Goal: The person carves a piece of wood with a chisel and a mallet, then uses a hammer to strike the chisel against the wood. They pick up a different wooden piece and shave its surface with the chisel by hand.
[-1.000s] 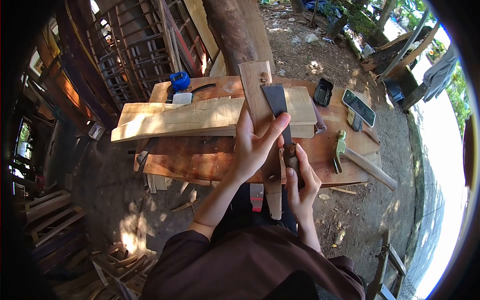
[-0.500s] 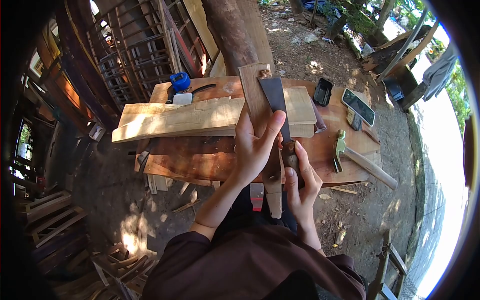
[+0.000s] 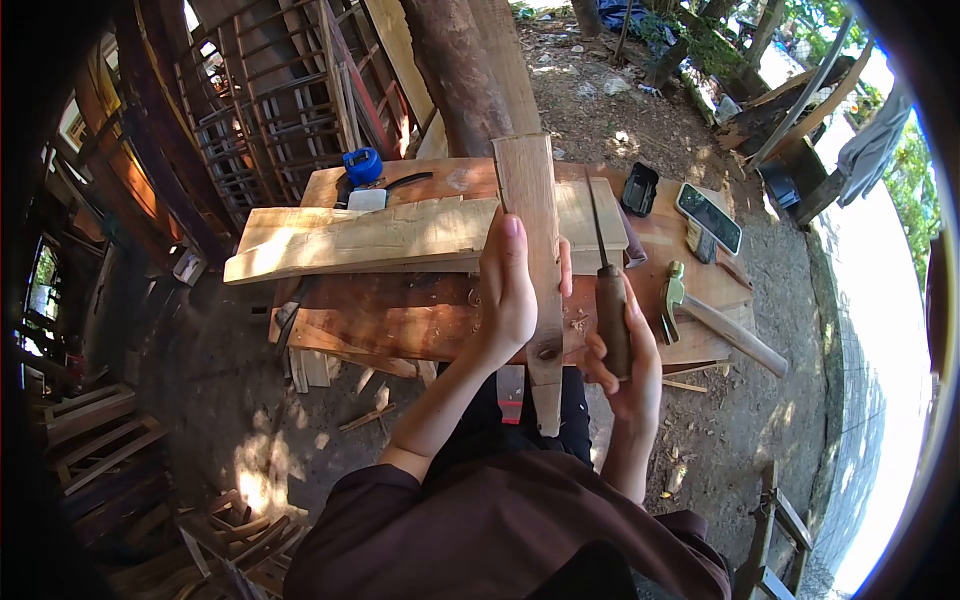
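My left hand (image 3: 512,285) is closed around a tapered wooden piece (image 3: 530,195), its thumb lying along the near face and fingertips showing at the right edge. The piece stands almost upright in view, wide end away from me and narrow end near my lap, with a dark knot low down. Just to its right, my right hand (image 3: 635,365) grips the wooden handle of a chisel (image 3: 614,320). The chisel's blade points away from me and is seen edge-on, apart from the wooden piece.
A wooden bench (image 3: 400,315) carries a long pale board (image 3: 370,240), a blue tape measure (image 3: 362,165), an open black case (image 3: 640,188), a phone (image 3: 710,217) and a claw hammer (image 3: 725,325). A tree trunk (image 3: 460,80) rises behind it. Wooden frames (image 3: 100,430) are stacked at left.
The chisel has come off the wooden piece to the right and turned edge-on. The curled shaving at the piece's far end is gone. The piece has tilted more upright.
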Action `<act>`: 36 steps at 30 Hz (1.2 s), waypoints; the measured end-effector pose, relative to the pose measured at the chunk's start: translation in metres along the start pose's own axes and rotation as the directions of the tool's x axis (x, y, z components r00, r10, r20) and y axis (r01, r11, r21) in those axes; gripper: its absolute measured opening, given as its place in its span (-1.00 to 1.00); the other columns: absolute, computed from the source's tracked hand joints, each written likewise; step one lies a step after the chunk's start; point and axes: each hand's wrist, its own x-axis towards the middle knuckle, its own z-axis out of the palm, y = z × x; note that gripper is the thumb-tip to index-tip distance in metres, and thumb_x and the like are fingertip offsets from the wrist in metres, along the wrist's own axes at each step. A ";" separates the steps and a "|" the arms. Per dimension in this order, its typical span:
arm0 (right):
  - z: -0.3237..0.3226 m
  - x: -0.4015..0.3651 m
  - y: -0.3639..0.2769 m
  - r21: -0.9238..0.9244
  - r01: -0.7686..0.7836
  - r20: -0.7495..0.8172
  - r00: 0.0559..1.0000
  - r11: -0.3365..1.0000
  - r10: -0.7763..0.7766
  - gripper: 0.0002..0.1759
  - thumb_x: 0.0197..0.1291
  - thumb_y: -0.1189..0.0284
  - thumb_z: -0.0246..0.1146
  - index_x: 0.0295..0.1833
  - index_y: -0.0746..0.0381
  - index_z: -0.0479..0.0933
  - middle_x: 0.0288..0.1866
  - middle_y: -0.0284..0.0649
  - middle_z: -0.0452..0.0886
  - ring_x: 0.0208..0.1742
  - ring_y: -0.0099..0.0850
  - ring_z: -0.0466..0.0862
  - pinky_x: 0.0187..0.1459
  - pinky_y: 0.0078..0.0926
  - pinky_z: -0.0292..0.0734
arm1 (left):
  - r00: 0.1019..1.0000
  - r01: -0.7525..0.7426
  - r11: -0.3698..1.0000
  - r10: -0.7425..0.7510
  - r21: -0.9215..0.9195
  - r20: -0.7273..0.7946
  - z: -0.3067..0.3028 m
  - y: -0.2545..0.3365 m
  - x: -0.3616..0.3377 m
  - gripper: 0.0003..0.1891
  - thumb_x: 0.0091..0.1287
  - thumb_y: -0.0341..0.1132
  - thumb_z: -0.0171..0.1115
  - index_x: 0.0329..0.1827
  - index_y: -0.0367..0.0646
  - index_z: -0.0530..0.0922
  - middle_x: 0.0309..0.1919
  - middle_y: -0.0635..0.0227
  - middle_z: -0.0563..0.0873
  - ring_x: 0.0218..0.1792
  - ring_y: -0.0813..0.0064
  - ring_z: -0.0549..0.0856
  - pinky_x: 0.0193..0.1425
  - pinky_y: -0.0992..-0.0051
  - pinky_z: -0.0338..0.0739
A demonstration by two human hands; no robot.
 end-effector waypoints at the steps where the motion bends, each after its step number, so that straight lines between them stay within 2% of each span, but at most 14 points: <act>1: -0.011 -0.002 -0.001 0.119 -0.094 0.073 0.994 0.988 0.086 -0.45 0.40 0.25 -0.03 0.41 0.25 0.17 -0.53 -0.26 0.44 -0.72 -0.66 0.34 -0.72 -0.72 0.24 | 1.000 -0.001 1.000 0.001 0.000 0.000 0.000 0.001 0.000 -0.38 0.49 0.13 -0.49 -0.15 -0.30 0.35 -0.61 0.24 0.50 -0.68 0.52 0.49 -0.54 0.54 0.42; 2: -0.009 -0.007 -0.001 0.120 -0.093 0.076 0.994 0.988 0.084 -0.45 0.40 0.25 -0.03 0.41 0.25 0.17 -0.53 -0.26 0.44 -0.72 -0.66 0.34 -0.72 -0.72 0.24 | 0.999 -0.037 0.999 0.037 0.020 0.018 0.000 0.001 0.001 -0.39 0.49 0.12 -0.49 -0.13 -0.31 0.35 -0.61 0.23 0.51 -0.68 0.52 0.50 -0.54 0.54 0.43; 4: -0.006 -0.018 0.000 -0.358 0.152 -0.051 0.982 0.921 -0.182 -0.45 0.39 0.26 0.00 0.41 0.24 0.18 -0.54 -0.29 0.45 -0.72 -0.67 0.34 -0.72 -0.72 0.23 | 0.997 -0.070 0.997 0.068 0.039 0.035 -0.001 0.002 0.002 -0.40 0.50 0.10 -0.49 -0.12 -0.31 0.35 -0.60 0.22 0.51 -0.68 0.51 0.50 -0.54 0.54 0.43; 7: -0.017 -0.025 0.004 -0.501 0.146 -0.060 0.977 0.853 -0.203 -0.46 0.38 0.30 0.04 0.41 0.25 0.19 -0.56 -0.33 0.45 -0.71 -0.67 0.35 -0.71 -0.74 0.21 | 0.997 -0.064 0.998 0.063 0.024 0.047 -0.002 0.001 0.000 -0.42 0.51 0.07 -0.49 -0.10 -0.32 0.35 -0.59 0.21 0.52 -0.69 0.50 0.51 -0.56 0.55 0.43; 9: -0.024 -0.031 0.009 -0.489 0.178 -0.064 0.969 0.854 -0.239 -0.45 0.34 0.32 0.09 0.39 0.28 0.22 -0.57 -0.34 0.47 -0.69 -0.67 0.37 -0.67 -0.74 0.22 | 0.997 -0.079 0.994 0.077 0.078 0.027 -0.002 0.001 -0.001 -0.43 0.52 0.05 -0.49 -0.13 -0.31 0.37 -0.60 0.21 0.53 -0.67 0.49 0.53 -0.52 0.52 0.45; 13: -0.051 -0.035 0.028 -0.680 0.409 0.215 0.905 0.608 -0.368 -0.42 0.28 0.28 0.16 0.31 0.38 0.29 -0.55 -0.29 0.52 -0.71 -0.64 0.43 -0.67 -0.69 0.25 | 0.989 -0.147 0.988 0.145 0.045 0.041 -0.004 -0.005 -0.002 -0.59 0.54 -0.08 -0.42 -0.21 -0.19 0.34 -0.57 0.40 0.44 -0.56 0.62 0.45 -0.43 0.58 0.38; 15: -0.052 -0.030 0.033 -0.707 0.460 0.280 0.880 0.537 -0.385 -0.44 0.28 0.29 0.16 0.29 0.40 0.32 -0.56 -0.30 0.51 -0.71 -0.62 0.44 -0.66 -0.68 0.29 | 0.975 -0.182 0.921 0.214 0.346 -0.056 -0.012 -0.010 -0.001 -0.62 0.55 -0.12 -0.38 -0.21 -0.18 0.36 -0.55 0.48 0.35 -0.49 0.69 0.33 -0.38 0.60 0.27; 16: -0.050 -0.029 0.035 -0.683 0.450 0.264 0.886 0.575 -0.380 -0.45 0.28 0.29 0.16 0.28 0.40 0.34 -0.57 -0.30 0.50 -0.71 -0.62 0.45 -0.65 -0.68 0.30 | 0.979 -0.169 0.953 0.191 0.252 -0.065 -0.011 -0.012 -0.002 -0.66 0.54 -0.10 -0.30 -0.15 -0.18 0.36 -0.50 0.55 0.27 -0.45 0.72 0.22 -0.38 0.60 0.17; 19: -0.054 -0.021 0.041 -0.703 0.492 0.315 0.862 0.514 -0.396 -0.45 0.27 0.30 0.17 0.29 0.39 0.33 -0.56 -0.30 0.50 -0.70 -0.62 0.45 -0.65 -0.67 0.32 | 0.977 -0.183 0.940 0.207 0.288 -0.052 -0.007 -0.003 -0.005 -0.62 0.51 -0.04 -0.23 -0.02 -0.22 0.33 -0.41 0.49 0.39 -0.42 0.67 0.33 -0.31 0.60 0.27; 20: -0.048 -0.027 0.036 -0.706 0.328 0.188 0.941 0.627 -0.281 -0.51 0.18 0.46 0.22 0.23 0.38 0.41 -0.29 -0.11 0.65 -0.48 -0.51 0.60 -0.32 -0.59 0.48 | 0.940 -0.301 0.911 0.332 0.282 -0.071 -0.006 -0.006 0.000 -0.58 0.44 -0.06 -0.02 0.08 -0.27 0.27 -0.28 0.40 0.49 -0.30 0.60 0.47 -0.16 0.59 0.37; 24: -0.050 -0.022 0.046 -0.713 0.390 0.223 0.914 0.583 -0.338 -0.52 0.17 0.48 0.22 0.22 0.39 0.42 -0.07 0.05 0.64 -0.06 -0.27 0.68 0.00 -0.45 0.49 | 0.965 -0.259 0.933 0.240 0.250 0.104 -0.010 -0.002 -0.005 -0.43 0.19 -0.36 0.34 0.15 -0.30 0.20 -0.12 0.23 0.49 -0.04 0.50 0.55 0.02 0.51 0.46; 27: -0.046 -0.020 0.050 -0.723 0.418 0.238 0.898 0.551 -0.369 -0.53 0.16 0.50 0.22 0.21 0.39 0.43 -0.07 0.05 0.64 -0.03 -0.25 0.67 0.01 -0.44 0.49 | 0.927 -0.363 0.903 0.323 0.231 0.192 -0.010 -0.004 -0.002 -0.38 0.15 -0.41 0.36 0.16 -0.29 0.15 -0.06 0.19 0.45 -0.02 0.47 0.55 0.01 0.48 0.48; 30: -0.043 -0.017 0.053 -0.715 0.434 0.249 0.891 0.549 -0.380 -0.54 0.17 0.50 0.22 0.20 0.39 0.43 -0.10 0.02 0.65 -0.20 -0.34 0.70 -0.12 -0.48 0.53 | 0.976 -0.181 0.977 0.165 0.109 0.143 -0.014 -0.007 -0.001 -0.36 0.14 -0.44 0.36 0.16 -0.27 0.12 -0.04 0.20 0.43 -0.03 0.47 0.55 0.01 0.48 0.50; 36: -0.036 -0.015 0.050 -0.696 0.419 0.239 0.901 0.583 -0.362 -0.55 0.19 0.49 0.21 0.20 0.38 0.44 -0.17 -0.04 0.66 -0.60 -0.58 0.53 -0.44 -0.60 0.46 | 0.979 -0.167 0.974 0.145 0.155 0.143 -0.017 -0.009 0.001 -0.40 0.15 -0.46 0.34 0.15 -0.26 0.14 -0.06 0.22 0.44 -0.06 0.50 0.55 -0.02 0.50 0.52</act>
